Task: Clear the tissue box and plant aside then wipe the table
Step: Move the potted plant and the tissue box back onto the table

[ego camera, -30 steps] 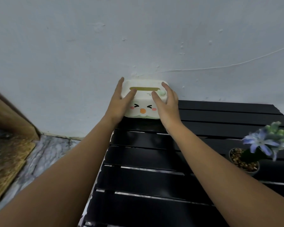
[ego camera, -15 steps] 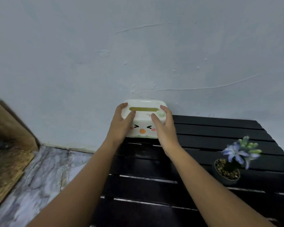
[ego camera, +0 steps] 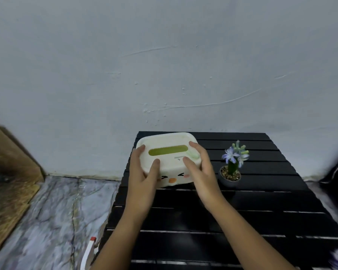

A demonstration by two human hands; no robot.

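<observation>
The tissue box [ego camera: 169, 158] is cream-coloured with a green slot in its lid and a small cartoon face on its near side. It is held by both hands over the far left part of the black slatted tabletop [ego camera: 222, 221], tilted so that the lid faces the camera. Whether its underside touches the slats cannot be told.

Left hand [ego camera: 142, 182]: grip grasping the left end of the tissue box, thumb lying on the lid, fingers wrapped around the far edge.

Right hand [ego camera: 202, 172]: grip grasping the right end of the tissue box, thumb on the lid near the slot, fingers curled over the far right corner.

The plant [ego camera: 232, 164], with pale blue flowers in a small dark pot filled with gravel, stands upright on the tabletop just to the right of the right hand, apart from the box.

The tabletop stands against a pale wall [ego camera: 164, 65]. A marbled floor [ego camera: 53, 221] lies to its left.
</observation>
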